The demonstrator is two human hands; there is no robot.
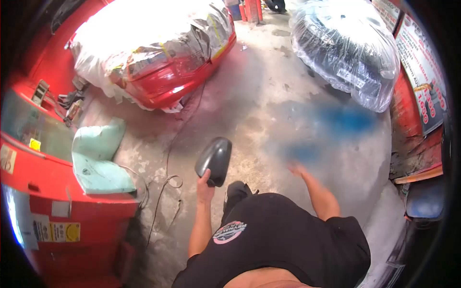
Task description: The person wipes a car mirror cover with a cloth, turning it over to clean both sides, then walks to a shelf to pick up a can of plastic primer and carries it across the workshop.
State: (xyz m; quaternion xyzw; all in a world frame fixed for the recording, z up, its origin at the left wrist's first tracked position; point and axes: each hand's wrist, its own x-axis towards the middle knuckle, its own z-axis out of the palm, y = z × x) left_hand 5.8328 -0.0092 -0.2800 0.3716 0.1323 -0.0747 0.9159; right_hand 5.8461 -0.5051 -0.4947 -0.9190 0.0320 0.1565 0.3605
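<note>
My left hand [205, 188] is closed around the lower edge of a dark, glossy car side mirror cover [214, 161], its thumb lying on the near side. The cover is held out in front of my body, above the concrete floor. My right hand [297, 169] hangs out to the right at about waist height. Its fingers are partly stretched and nothing shows in them. Beyond it, hazy blue patches [353, 120] show over the floor.
A red car [163, 89] masked with paper and plastic stands ahead on the left. Another car [345, 57] under clear plastic is at the right. A red cabinet [91, 211] carries a pale green bent piece [101, 161]. A thin hose [168, 180] lies on the floor. Signs [422, 72] line the right wall.
</note>
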